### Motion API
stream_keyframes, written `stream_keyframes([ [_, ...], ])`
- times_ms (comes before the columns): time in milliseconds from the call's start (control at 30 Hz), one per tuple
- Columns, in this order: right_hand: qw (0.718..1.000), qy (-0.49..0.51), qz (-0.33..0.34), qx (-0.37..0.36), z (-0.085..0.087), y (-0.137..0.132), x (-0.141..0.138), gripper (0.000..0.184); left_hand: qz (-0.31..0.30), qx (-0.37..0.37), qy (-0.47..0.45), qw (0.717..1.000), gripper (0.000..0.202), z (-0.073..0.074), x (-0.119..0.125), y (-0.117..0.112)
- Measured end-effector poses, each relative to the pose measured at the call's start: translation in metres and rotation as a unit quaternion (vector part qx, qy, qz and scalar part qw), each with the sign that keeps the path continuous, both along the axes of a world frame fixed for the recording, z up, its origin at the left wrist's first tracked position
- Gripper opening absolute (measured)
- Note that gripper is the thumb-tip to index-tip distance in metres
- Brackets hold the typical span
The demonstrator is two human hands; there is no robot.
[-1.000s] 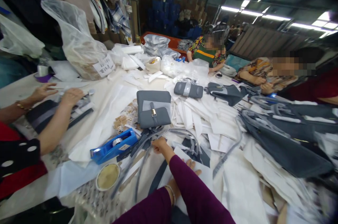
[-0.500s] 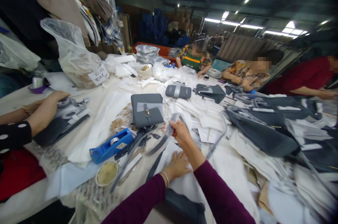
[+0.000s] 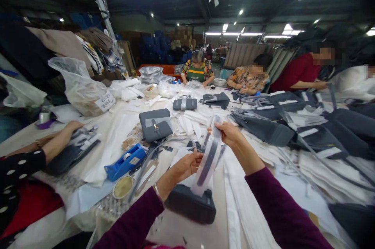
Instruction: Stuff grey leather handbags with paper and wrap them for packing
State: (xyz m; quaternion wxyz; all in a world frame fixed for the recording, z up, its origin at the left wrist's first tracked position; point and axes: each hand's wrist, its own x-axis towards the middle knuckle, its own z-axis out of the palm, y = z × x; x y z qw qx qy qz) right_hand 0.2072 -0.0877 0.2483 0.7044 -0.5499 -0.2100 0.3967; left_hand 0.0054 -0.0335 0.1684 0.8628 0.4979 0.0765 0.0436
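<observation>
A dark grey bag strap (image 3: 208, 159), in a translucent white wrapping, is held up at a slant in front of me. My right hand (image 3: 230, 133) pinches its upper end. Lower down, my left hand (image 3: 187, 167) has its fingers curled against the strap's left edge, and they appear to grip it. Under the strap lies a dark grey bag (image 3: 190, 204) on the table, with white sheet material over its top. The wrapping and my fingers partly hide where the strap runs behind my right hand.
A blue tape dispenser (image 3: 125, 162) and a round tin (image 3: 123, 186) stand at left, near a grey flap bag (image 3: 156, 125). Dark bags (image 3: 263, 128) and white sheets pile up at right. A co-worker's arm (image 3: 58, 139) reaches in from the left; others sit opposite.
My right hand has lifted the strap up and to the right. My left hand has left the white sheet on the bag and come up to the strap. The view has tilted upward.
</observation>
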Motion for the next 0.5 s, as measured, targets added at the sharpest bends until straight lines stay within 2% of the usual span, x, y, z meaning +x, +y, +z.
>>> stream_keyframes([
  [67,1.000,0.012,0.013,-0.025,-0.003,-0.006,-0.009,0.008,-0.047,-0.039,-0.009,0.998,0.059,0.017,-0.007,-0.021],
  [133,0.999,0.012,0.009,-0.037,-0.006,-0.010,-0.018,0.009,-0.046,-0.045,-0.001,0.998,0.050,0.023,-0.011,-0.037],
  [300,0.999,0.019,0.012,-0.041,-0.010,-0.017,-0.047,0.003,0.016,-0.047,0.018,0.999,0.047,0.015,-0.020,-0.055],
  [500,0.999,-0.019,-0.007,-0.045,-0.024,-0.018,-0.093,0.003,0.097,-0.060,0.048,0.992,0.048,0.008,-0.035,-0.058],
])
